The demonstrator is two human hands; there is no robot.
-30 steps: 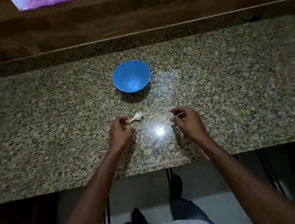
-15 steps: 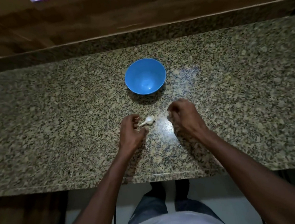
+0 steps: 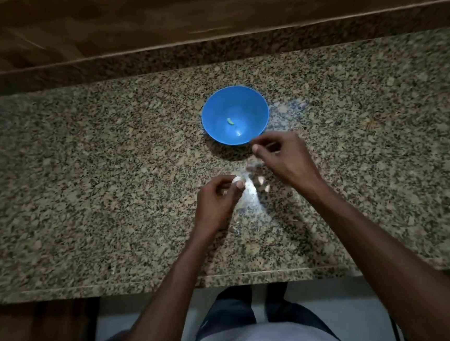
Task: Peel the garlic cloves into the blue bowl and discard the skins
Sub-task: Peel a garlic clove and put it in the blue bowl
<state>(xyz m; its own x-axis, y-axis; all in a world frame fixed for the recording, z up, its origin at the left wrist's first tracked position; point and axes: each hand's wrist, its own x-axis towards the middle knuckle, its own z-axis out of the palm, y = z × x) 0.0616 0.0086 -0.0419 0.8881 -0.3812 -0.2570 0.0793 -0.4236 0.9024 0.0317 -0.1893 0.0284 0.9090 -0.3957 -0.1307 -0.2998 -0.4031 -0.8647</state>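
Granite worktop (image 3: 83, 182) is carrying the blue bowl (image 3: 256, 105), which is holding one peeled clove (image 3: 230, 121). The right hand (image 3: 285, 159), hovering near the rim, looks curled, grip unclear. The left hand (image 3: 215, 198) is pinching the garlic (image 3: 237, 179), light, papery and slippery, best gripped by its stem. Skins (image 3: 263, 183) are lying nearby, with open room around.

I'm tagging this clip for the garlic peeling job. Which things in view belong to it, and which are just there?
Part of the job:
- blue bowl, a small pale piece inside
- garlic, pinched by the left hand
- right hand, beside the bowl's near rim
- pale scraps on the counter, likely skins

Just there:
- granite counter
- wooden wall
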